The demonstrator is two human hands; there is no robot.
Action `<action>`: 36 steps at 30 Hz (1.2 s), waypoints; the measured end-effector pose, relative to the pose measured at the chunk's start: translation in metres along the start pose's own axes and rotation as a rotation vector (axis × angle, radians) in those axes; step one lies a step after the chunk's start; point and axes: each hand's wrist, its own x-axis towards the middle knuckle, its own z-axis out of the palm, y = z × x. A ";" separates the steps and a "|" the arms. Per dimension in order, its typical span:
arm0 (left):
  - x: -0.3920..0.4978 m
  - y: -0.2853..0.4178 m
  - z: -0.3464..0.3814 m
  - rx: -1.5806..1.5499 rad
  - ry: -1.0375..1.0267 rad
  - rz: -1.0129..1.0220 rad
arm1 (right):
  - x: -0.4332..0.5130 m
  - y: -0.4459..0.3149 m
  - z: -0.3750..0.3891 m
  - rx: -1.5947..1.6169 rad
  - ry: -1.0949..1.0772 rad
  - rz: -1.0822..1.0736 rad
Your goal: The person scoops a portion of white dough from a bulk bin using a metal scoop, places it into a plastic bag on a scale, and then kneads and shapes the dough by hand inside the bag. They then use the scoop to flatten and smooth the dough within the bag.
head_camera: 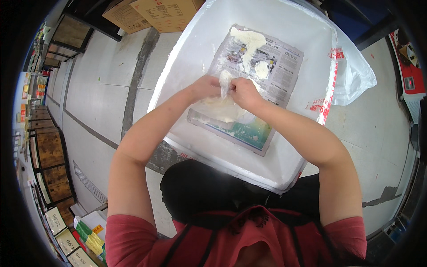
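Note:
A clear plastic bag point(222, 112) with pale powder in it rests on newspaper, its twisted neck standing up between my hands. My left hand point(206, 87) grips the neck from the left. The fingers of my right hand point(246, 93) pinch the same neck from the right and hide part of it. Under the bag lies a folded newspaper point(283, 76) with print and pictures, on the floor of a white foam box point(300, 26). Cream-white powder point(250, 39) is spilled over the paper's far part, with a smaller heap point(262, 69) nearer my right hand.
A white plastic bag point(353, 78) hangs at the box's right side, where red printed tape point(328, 90) runs along the rim. Cardboard boxes point(166, 13) stand at the far left on the tiled floor point(96, 80). Shelves with goods and price cards point(68, 242) line the left.

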 end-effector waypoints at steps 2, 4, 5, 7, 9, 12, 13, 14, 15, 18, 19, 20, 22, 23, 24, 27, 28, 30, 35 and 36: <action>0.004 0.000 0.005 0.033 0.042 0.016 | 0.003 0.001 0.004 0.015 0.031 -0.018; 0.006 0.000 0.006 0.055 0.058 0.024 | 0.005 0.003 0.006 0.023 0.051 0.028; 0.007 0.000 0.006 0.061 0.051 0.026 | 0.004 0.004 0.006 0.037 0.061 -0.020; 0.010 -0.001 0.002 0.115 0.077 0.035 | 0.002 0.004 0.003 0.033 0.063 -0.020; 0.012 -0.002 -0.005 0.212 0.135 0.052 | 0.000 0.002 -0.002 0.003 0.063 -0.054; 0.011 -0.003 -0.023 0.327 0.228 0.089 | -0.005 -0.004 -0.014 -0.005 -0.037 -0.059; 0.010 -0.003 -0.027 0.301 0.245 0.085 | -0.007 -0.006 -0.018 -0.005 -0.092 -0.044; 0.009 -0.003 -0.030 0.288 0.255 0.069 | -0.007 -0.008 -0.021 -0.002 -0.118 -0.092; 0.008 -0.003 -0.031 0.291 0.297 0.041 | -0.008 -0.009 -0.024 -0.002 -0.149 -0.127; 0.005 -0.004 -0.027 0.142 0.229 0.070 | -0.009 -0.012 -0.030 0.023 -0.197 -0.094; 0.005 -0.004 -0.024 0.083 0.255 0.043 | -0.008 -0.012 -0.031 0.049 -0.202 -0.077; 0.004 -0.004 -0.022 0.018 0.257 0.025 | -0.007 -0.011 -0.032 0.079 -0.233 -0.007; 0.003 -0.002 -0.019 -0.075 0.238 -0.003 | -0.005 -0.011 -0.030 0.170 -0.305 0.098; 0.004 -0.001 -0.017 -0.101 0.218 -0.014 | -0.003 -0.012 -0.028 0.266 -0.285 0.166; 0.004 0.000 -0.014 -0.130 0.205 -0.015 | -0.002 -0.012 -0.026 0.361 -0.281 0.240; 0.007 -0.001 -0.003 -0.315 0.203 -0.047 | 0.001 -0.016 -0.016 0.413 -0.260 0.293; 0.009 -0.002 0.001 -0.287 0.206 -0.035 | 0.002 -0.016 -0.014 0.399 -0.268 0.279; 0.011 -0.003 0.003 -0.226 0.215 -0.028 | 0.002 -0.017 -0.013 0.300 -0.196 0.253; 0.003 -0.006 -0.009 -0.165 0.288 -0.068 | -0.003 -0.012 -0.023 0.416 -0.113 0.359; 0.001 -0.005 -0.010 -0.162 0.293 -0.071 | -0.004 -0.011 -0.024 0.457 -0.116 0.352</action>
